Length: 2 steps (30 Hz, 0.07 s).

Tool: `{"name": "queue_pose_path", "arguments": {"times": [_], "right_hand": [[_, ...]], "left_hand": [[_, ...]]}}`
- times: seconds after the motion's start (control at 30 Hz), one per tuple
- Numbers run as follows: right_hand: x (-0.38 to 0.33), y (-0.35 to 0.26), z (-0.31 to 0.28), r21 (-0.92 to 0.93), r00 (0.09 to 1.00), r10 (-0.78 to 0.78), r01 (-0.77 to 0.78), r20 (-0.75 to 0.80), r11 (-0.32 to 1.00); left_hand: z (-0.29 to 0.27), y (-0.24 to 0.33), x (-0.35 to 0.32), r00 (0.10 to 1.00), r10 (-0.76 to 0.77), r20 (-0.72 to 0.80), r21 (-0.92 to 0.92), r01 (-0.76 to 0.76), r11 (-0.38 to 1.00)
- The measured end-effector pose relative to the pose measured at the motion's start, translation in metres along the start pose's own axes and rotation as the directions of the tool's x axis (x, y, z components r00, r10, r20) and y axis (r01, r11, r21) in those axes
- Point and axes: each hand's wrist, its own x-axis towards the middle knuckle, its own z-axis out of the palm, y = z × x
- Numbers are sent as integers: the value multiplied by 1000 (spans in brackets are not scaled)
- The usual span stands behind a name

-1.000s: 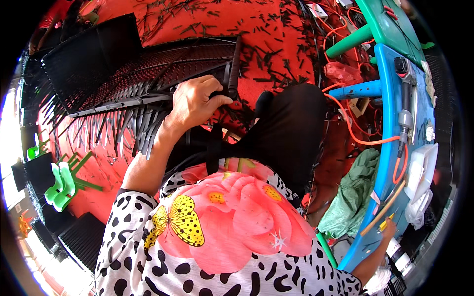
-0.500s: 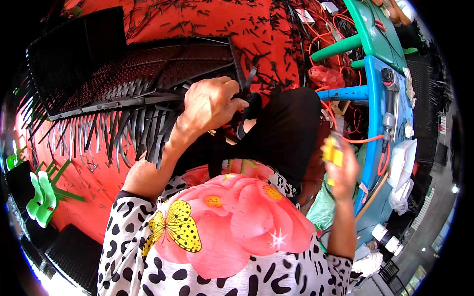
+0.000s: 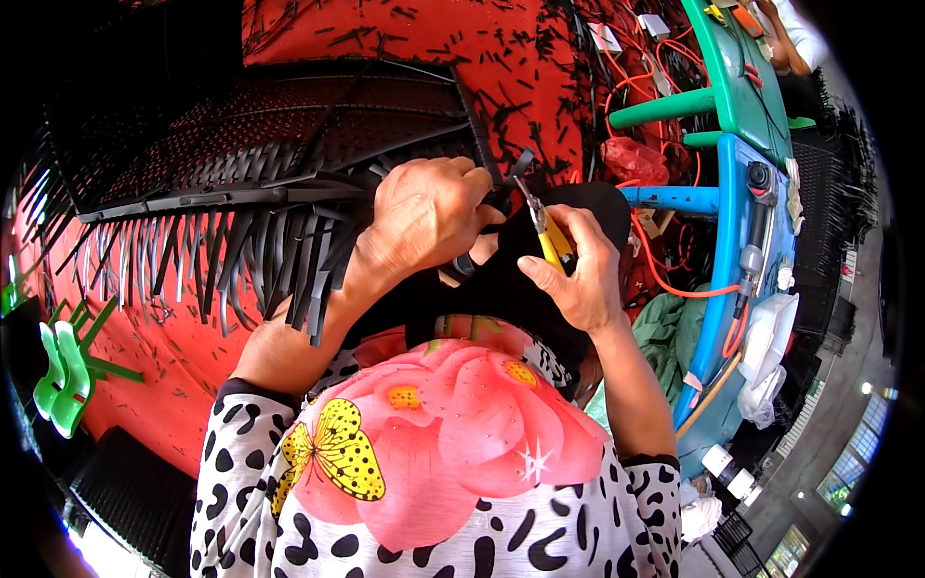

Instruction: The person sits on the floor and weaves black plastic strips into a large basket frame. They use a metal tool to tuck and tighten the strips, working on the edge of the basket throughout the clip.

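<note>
My left hand (image 3: 429, 212) is closed at the near right corner of a black woven panel (image 3: 318, 125), its fingers pinching a flat black strip (image 3: 523, 162) whose end sticks out past them. In my right hand (image 3: 583, 270) are pliers with yellow handles (image 3: 554, 241). Their metal jaws point up and left, next to the strip's free end; whether they touch it I cannot tell. Along the panel's near edge hang many loose black strips (image 3: 279, 250). My left fingertips are partly hidden behind the hand.
To the right stands a blue stool (image 3: 727, 231) with a power tool (image 3: 756, 222) on it, beside a green stool (image 3: 747, 67). An orange cord (image 3: 674, 275) runs there. Black offcuts litter the red floor (image 3: 405, 39). Light green plastic pieces (image 3: 63, 371) lie at left.
My right hand has brought the pliers leftward from beside the blue stool to the strip's end. My left hand keeps its hold, a little further right in view.
</note>
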Motion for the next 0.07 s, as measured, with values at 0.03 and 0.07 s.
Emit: {"name": "queue_pose_path", "arguments": {"times": [0.03,0.07], "right_hand": [[3,-1,0,-15,1000,-2,2,8,1000],[5,-1,1,-30,1000,-4,5,16,1000]], "left_hand": [[0,0,0,1000,2,-1,1,-2,1000],[0,-1,0,1000,-7,8,14,7,1000]]}}
